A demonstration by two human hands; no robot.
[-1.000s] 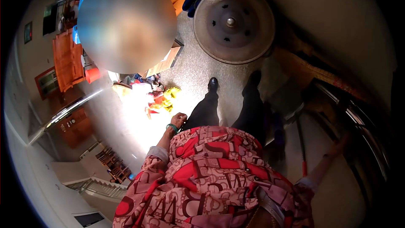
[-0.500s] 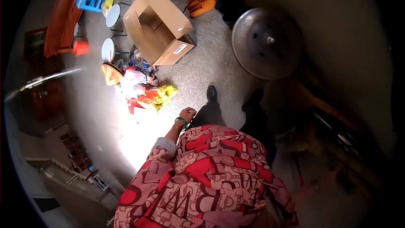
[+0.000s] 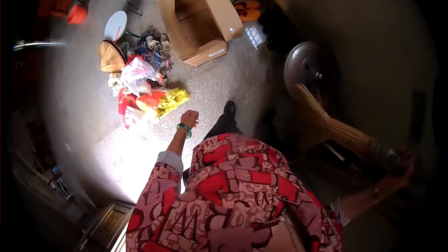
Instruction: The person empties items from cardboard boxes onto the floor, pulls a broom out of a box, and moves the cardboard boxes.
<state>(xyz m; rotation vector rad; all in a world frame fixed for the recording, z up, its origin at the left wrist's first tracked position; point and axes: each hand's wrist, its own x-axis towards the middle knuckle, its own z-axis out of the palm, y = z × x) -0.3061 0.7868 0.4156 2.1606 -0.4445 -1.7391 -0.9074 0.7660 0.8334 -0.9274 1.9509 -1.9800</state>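
Observation:
My left hand (image 3: 190, 118), with a green bangle at the wrist, hangs over the floor with its fingers curled in and nothing visible in them. The pile of bags and cloth is nearest to it, with a yellow bag (image 3: 173, 101) at its near edge. Far to the right, in dim light, my right hand (image 3: 404, 168) is closed round the end of a long tan straw broom (image 3: 349, 131). The broom's spread end lies across the lower edge of a round metal disc (image 3: 303, 60) in this view.
An open cardboard box (image 3: 201, 51) stands ahead. Left of it are round stools (image 3: 116, 25), a conical straw hat (image 3: 110, 57) and a red bucket (image 3: 77, 14). Orange slippers (image 3: 248, 15) lie right of the box, beside dark shoes near the wall.
The view has turned, bringing the box, first blurred out, into clear sight. My right hand has moved outward, and the broom now shows across the disc's edge. My left hand stays curled.

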